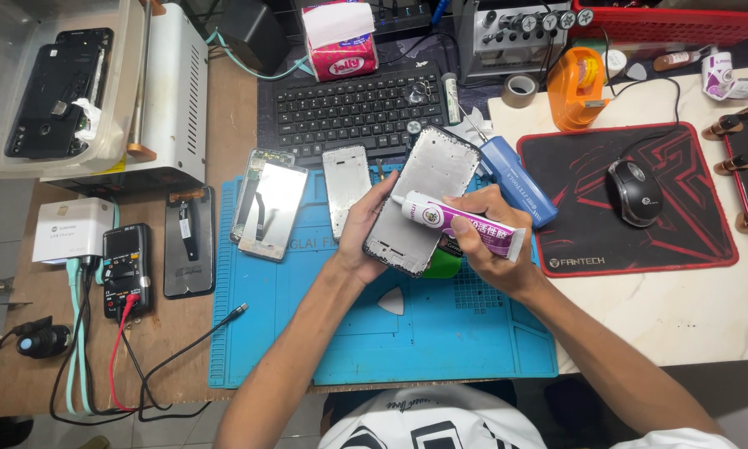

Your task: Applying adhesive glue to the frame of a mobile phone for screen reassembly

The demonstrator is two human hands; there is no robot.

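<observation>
white shirt with black print [432, 424] at bottom edge, nearest the camera. above it both bare forearms reach onto a blue rubber work mat [474, 349] lying on the wooden desk [183, 333]. left hand [361, 237] grips the grey rectangular phone frame [420, 199] by its left edge, fingers curled around it, frame tilted and raised over the mat. right hand [486, 241] is closed around a white and purple glue tube [465, 223], nozzle end touching the frame's right edge. green round thing under the frame, mostly hidden, can't tell what. white triangular pick [393, 303] on the mat below the hands. two more phone parts on the mat's top left: a silver screen panel [270, 208] and a slim white frame [346, 185]. blue flat box [517, 179] just beside the right hand. black keyboard [361, 108] behind the mat, red and white tissue pack [341, 37] above it. black multimeter [126, 268] with red lead far left, white square box with small label [73, 230] near it, black phone back [188, 241] between multimeter and mat. clear plastic bin [54, 83] top left holding a dark phone. black mouse [634, 191] on a black and red mouse pad [640, 241] with white lettering at its lower left corner. orange tape dispenser [578, 87] above the pad.
</observation>
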